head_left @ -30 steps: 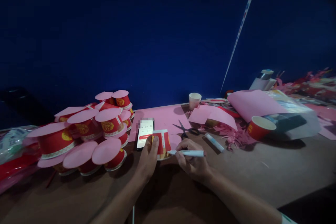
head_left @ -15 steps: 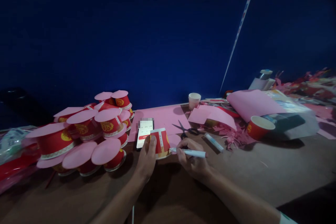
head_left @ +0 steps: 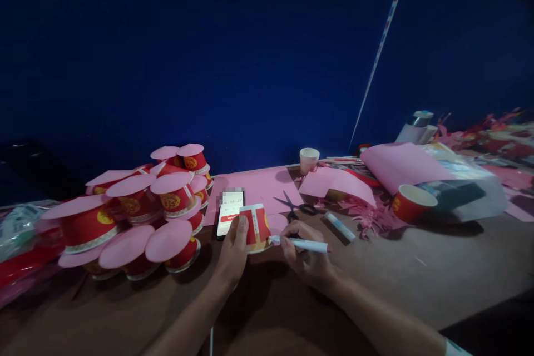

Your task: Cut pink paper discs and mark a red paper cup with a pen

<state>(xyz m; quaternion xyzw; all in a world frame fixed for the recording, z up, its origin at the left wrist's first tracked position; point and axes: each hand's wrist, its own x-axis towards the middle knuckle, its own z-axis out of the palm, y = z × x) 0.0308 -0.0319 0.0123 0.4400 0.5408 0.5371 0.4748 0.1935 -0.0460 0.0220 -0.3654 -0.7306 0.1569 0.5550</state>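
Note:
My left hand (head_left: 233, 253) holds a red paper cup (head_left: 257, 228) with a white and gold band, tilted over the brown table. Pinched in my right hand (head_left: 306, 250) is a white marker (head_left: 308, 245), its tip at the cup's rim on the right side. A pink paper disc (head_left: 277, 223) lies just behind the cup. Left of the cup a phone (head_left: 227, 222) rests on a pink sheet (head_left: 250, 183). Open black scissors (head_left: 293, 211) lie behind my right hand, and a second marker (head_left: 340, 227) is to their right.
Red cups with pink discs (head_left: 129, 200) are stacked at the left, beside a plastic bag (head_left: 25, 228). A white cup (head_left: 309, 160) stands at the back. To the right are a red cup (head_left: 413, 204), pink paper (head_left: 400, 164) and shredded paper (head_left: 371, 214).
The cup has shifted very slightly in my left hand. My right hand and the marker are nearly in the same place.

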